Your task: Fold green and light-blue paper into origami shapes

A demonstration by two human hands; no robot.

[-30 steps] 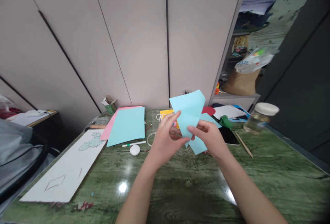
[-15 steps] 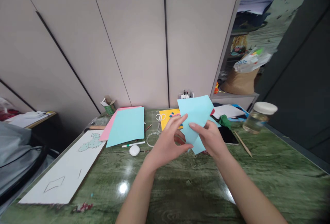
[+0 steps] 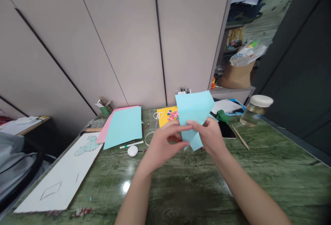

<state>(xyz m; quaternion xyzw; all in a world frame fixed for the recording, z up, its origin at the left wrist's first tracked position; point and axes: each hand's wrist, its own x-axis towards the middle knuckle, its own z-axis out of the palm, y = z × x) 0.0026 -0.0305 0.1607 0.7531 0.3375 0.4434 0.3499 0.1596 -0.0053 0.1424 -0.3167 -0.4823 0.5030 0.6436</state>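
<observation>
A folded sheet of light blue paper (image 3: 193,106) is held upright above the table, its lower end tapering and overlapping another flap. My right hand (image 3: 210,133) pinches it at the right side, thumb across the front. At the left edge of the paper, my left hand (image 3: 165,144) closes its fingers and thumb around the lower part. Both hands nearly meet at the fold. Behind the paper lies a yellow sheet (image 3: 162,114) with small pink and blue pieces (image 3: 172,115), partly hidden.
Blue paper (image 3: 126,126) and pink paper (image 3: 106,128) lie left of scissors (image 3: 158,116), a marker (image 3: 131,145) and a white egg-shaped object (image 3: 132,150). A cactus drawing (image 3: 59,180) is at far left. Rightward are a phone (image 3: 227,130), a wooden stick (image 3: 241,137) and a jar (image 3: 256,111).
My left index finger has moved down and right along the paper, closer to my right thumb. The view has shifted slightly right, and more of the pink pieces show.
</observation>
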